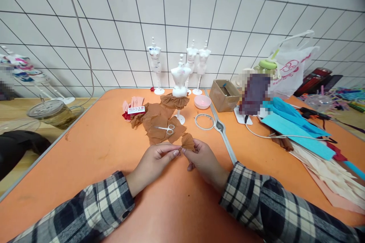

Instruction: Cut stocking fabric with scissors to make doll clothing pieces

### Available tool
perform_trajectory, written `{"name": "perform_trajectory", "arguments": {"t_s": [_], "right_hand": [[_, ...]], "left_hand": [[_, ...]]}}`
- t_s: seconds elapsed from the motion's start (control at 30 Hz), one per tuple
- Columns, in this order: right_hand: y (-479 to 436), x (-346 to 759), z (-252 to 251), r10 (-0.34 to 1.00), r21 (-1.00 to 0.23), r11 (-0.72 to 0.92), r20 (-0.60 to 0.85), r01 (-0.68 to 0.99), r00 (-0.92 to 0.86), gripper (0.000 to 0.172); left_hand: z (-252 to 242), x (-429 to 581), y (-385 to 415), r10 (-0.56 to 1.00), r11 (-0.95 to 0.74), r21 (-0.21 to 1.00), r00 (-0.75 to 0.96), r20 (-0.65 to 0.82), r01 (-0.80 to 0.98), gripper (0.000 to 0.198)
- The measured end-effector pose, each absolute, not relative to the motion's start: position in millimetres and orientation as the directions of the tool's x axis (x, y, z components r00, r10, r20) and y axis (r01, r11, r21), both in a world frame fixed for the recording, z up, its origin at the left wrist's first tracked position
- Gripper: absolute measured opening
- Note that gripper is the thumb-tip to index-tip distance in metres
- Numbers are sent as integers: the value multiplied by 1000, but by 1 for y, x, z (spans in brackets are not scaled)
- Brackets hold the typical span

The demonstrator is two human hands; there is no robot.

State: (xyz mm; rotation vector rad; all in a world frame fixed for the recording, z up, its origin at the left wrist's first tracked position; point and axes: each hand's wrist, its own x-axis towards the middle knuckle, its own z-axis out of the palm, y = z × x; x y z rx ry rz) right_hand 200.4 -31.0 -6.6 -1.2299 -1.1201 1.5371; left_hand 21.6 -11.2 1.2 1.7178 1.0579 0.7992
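Observation:
Between my two hands is a small piece of brown crepe paper (188, 142), pleated into a fan shape. My left hand (159, 158) pinches its gathered lower edge between thumb and forefinger. My right hand (203, 159) grips the paper's right side, with the other fingers curled beneath. Just beyond my hands, small scissors (167, 129) with white handles lie on torn brown crepe paper sheets (155, 136). Behind these stands a white miniature dress form (180, 78) wearing a ruffled brown paper skirt (174, 101).
Several more white dress forms (155, 60) line the tiled wall. A pink bowl (202, 101), a clear ring (204, 121) and a cardboard box (225, 97) stand right of centre. Blue paper (296, 133) and cream strips (327, 165) cover the right side. A lidded jar (51, 113) is at left.

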Motion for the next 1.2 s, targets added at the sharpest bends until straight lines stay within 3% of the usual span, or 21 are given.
{"name": "perform_trajectory", "arguments": {"t_s": [0.4,0.57,0.67,1.1,1.2], "right_hand": [[-28,209,-6,958,-985,-152,-168,86,-234,30],[-27,210,-6,942,-1000,0,5,-12,-337,27],[-27,211,-8,940,-996,88,71,34,-334,19],[-23,216,-10,950,-992,83,49,99,-307,23],[-25,217,-7,951,-995,2,-29,98,-309,28]], "left_hand": [[8,18,-11,889,-73,963,454,-54,258,27],[6,13,-5,803,154,982,566,-187,107,30],[6,10,-3,757,231,970,612,-228,75,27],[8,17,-8,809,70,986,570,-144,149,34],[8,17,-8,815,94,982,554,-172,166,33]]}}
